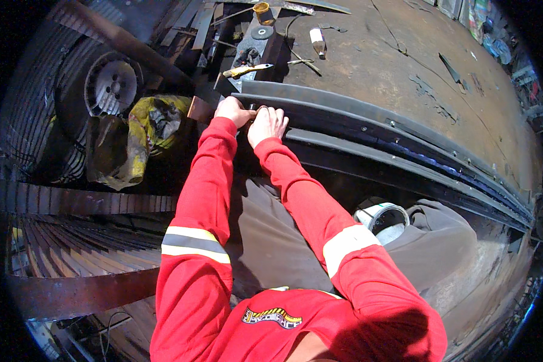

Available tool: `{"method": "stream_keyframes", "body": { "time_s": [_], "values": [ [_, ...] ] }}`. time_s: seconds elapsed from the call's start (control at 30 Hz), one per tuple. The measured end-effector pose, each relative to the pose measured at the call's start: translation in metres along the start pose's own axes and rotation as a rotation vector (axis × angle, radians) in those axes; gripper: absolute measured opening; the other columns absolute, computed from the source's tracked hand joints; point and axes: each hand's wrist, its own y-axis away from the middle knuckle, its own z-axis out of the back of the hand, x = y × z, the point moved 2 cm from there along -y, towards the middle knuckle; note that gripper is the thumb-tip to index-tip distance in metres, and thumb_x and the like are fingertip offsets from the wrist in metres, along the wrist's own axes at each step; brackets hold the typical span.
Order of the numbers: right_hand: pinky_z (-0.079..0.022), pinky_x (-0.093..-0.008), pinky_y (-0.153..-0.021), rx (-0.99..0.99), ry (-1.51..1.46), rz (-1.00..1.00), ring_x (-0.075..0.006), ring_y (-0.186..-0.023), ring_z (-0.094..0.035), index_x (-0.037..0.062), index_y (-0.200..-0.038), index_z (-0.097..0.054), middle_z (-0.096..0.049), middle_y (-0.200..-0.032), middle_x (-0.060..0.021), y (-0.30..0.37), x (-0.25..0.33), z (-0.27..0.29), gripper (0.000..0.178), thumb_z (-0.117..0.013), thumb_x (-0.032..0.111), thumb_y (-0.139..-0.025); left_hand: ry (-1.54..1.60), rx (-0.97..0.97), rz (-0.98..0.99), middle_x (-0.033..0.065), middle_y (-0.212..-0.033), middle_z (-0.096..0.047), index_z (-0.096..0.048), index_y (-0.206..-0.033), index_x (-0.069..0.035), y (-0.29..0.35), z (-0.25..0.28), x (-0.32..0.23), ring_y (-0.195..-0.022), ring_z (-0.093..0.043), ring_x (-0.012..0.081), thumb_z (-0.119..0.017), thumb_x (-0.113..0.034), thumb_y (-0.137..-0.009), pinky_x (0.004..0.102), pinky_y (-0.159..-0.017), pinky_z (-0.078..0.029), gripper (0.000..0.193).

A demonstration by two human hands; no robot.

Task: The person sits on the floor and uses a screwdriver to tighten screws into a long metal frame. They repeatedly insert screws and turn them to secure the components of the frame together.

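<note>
Both my hands meet at the left end of a long dark steel beam [356, 125], whose flanges run away to the right. My left hand [231, 111] is closed, its thumb reaching toward the other hand. Close beside it, my right hand [268, 125] has its fingers bent down over the beam's edge. A small dark round piece [252, 107] shows between the two hands; what the fingers grip is mostly hidden. Several small bolts or nuts [393, 123] sit along the beam. Just beyond my hands lies a brush [247, 70] with a pale handle.
A grey disc [261, 32], an amber cup [263, 13] and a white-and-brown bottle [318, 43] lie farther off. At left are a wheel rim [111, 84], a yellow sack [140, 136] and rusty ribbed metal [90, 241]. A white bucket [368, 215] stands by my leg.
</note>
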Motion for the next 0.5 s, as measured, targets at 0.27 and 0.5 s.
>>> {"method": "stream_keyframes", "body": {
  "time_s": [0.27, 0.5],
  "values": [
    [-0.038, -0.0449, -0.089, 0.172, 0.017, -0.136, -0.0279, -0.104, -0.055, 0.0083, -0.089, -0.067, -0.066, -0.1, -0.0104, -0.01, -0.003, -0.001, 0.019, -0.06, 0.024, -0.081, -0.051, -0.014, 0.036, 0.0196, -0.098, -0.068, -0.072, -0.091, -0.003, 0.008, 0.003, -0.008, -0.094, -0.066, 0.0294, -0.078, -0.038, -0.066, 0.0377, -0.083, -0.051, 0.044],
    [-0.037, -0.0434, -0.088, 0.136, 0.019, -0.103, -0.0261, -0.103, -0.056, 0.0102, -0.088, -0.068, -0.067, -0.098, -0.0097, -0.006, -0.002, -0.002, 0.017, -0.057, 0.022, -0.083, 0.029, 0.1, 0.055, 0.0205, -0.098, -0.067, -0.071, -0.092, -0.002, -0.011, -0.014, 0.007, -0.096, -0.065, 0.031, -0.063, -0.041, -0.079, 0.0378, -0.085, -0.049, 0.042]
  ]
}}
